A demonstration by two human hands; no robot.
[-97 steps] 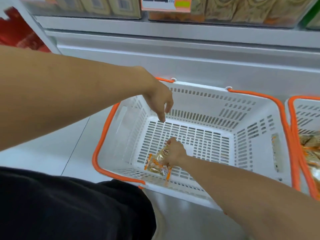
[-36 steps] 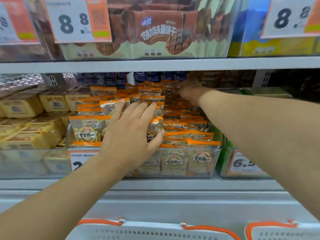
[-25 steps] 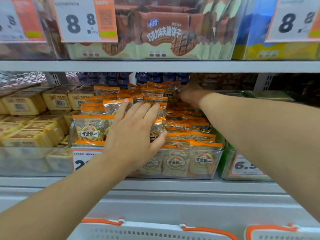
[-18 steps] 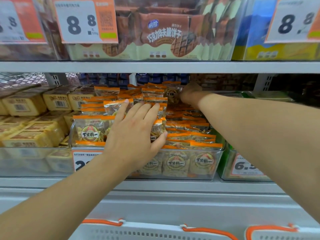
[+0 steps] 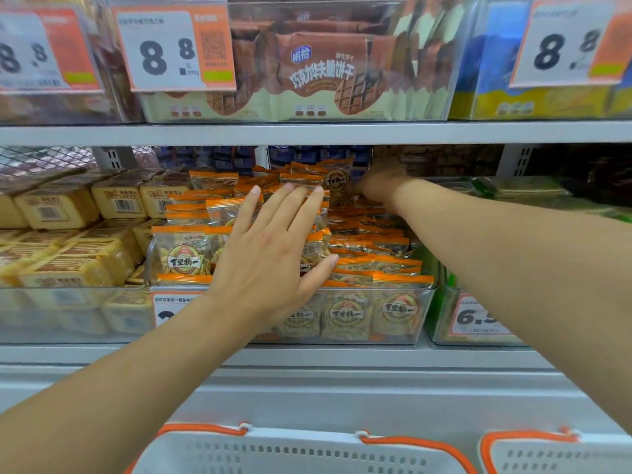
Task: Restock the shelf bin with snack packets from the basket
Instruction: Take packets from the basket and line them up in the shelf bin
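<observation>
We've got both arms up at the middle shelf here. Our left hand (image 5: 273, 254) is flat against the front stack of snack packets (image 5: 181, 254) in the clear shelf bin (image 5: 393, 316), fingers straight and a bit spread, thumb out to the right, just pressing on them and gripping nothing. Our right hand (image 5: 379, 181) is way at the back of the same bin, right next to an upright packet (image 5: 337, 181) with the round logo on it. The hand touches that packet's right edge, but it's dim and a bit blurry back there, so we honestly can't tell whether the fingers are pinching it or just resting beside it.

The bin is pretty packed: orange-edged packets stand in rows, with a few lying flat toward the right side.

The white basket (image 5: 307, 453) with orange handles sits below the shelf at the bottom edge of the view; only its rim shows. A second basket (image 5: 561, 455) peeks in to its right. Yellow boxed cakes (image 5: 65, 206) fill the bin to the left, brown biscuit packs (image 5: 321, 73) sit on the shelf above, next to an 8.8 price tag (image 5: 171, 49).
</observation>
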